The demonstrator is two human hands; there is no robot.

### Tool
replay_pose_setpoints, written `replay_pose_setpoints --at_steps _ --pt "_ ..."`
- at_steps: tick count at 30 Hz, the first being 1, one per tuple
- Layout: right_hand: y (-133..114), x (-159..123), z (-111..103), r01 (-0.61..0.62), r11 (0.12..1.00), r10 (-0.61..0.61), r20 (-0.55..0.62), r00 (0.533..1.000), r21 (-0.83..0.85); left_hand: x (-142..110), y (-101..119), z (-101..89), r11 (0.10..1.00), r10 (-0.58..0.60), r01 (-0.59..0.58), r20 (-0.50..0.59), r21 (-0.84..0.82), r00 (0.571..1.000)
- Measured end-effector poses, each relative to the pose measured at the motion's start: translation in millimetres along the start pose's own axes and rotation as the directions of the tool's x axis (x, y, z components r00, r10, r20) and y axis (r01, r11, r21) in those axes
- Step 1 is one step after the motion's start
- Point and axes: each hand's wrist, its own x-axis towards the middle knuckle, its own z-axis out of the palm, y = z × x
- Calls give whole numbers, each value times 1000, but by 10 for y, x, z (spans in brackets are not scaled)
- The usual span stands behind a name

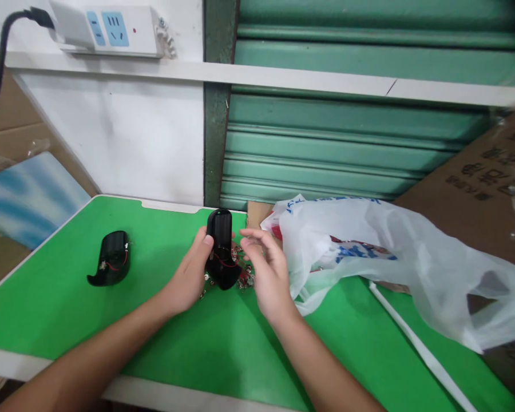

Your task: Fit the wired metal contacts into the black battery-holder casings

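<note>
My left hand (pixel 192 273) grips a black plastic casing (pixel 220 237) with a slotted, battery-bay-like hollow and a thin red wire, holding it tilted up over the table. My right hand (pixel 269 269) is just right of the casing, fingers loosely bent and apart, with nothing visible in them. Beneath and behind the casing lies a heap of small metal parts with red wires (pixel 245 277), partly hidden by the casing and my hands. A second black casing (pixel 113 258), also with a red wire and a curved lip, rests on the table at the left.
A translucent white plastic bag (pixel 369 246) lies on the green tabletop (pixel 163 355) at the right, with a white strip (pixel 420 346) in front. Behind are a green shutter (pixel 347 143) and a wall-side power strip (pixel 111 31). Cardboard (pixel 480 171) leans at the right.
</note>
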Motion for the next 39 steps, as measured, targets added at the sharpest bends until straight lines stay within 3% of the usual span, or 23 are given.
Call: replay_pose_setpoints --at_steps 6,14,22,39 --pt "22 59 -34 -102 994 89 283 955 29 18 73 24 998 -34 34 7 57 999" --pt "92 76 -29 -31 999 24 212 977 33 35 146 -34 996 -35 32 36 87 999" --pt "100 44 -76 63 984 -19 253 967 -167 48 102 -30 995 23 -25 21 101 999" --pt "162 51 -64 132 984 -99 256 962 -116 55 7 -68 981 117 -127 73 146 990"
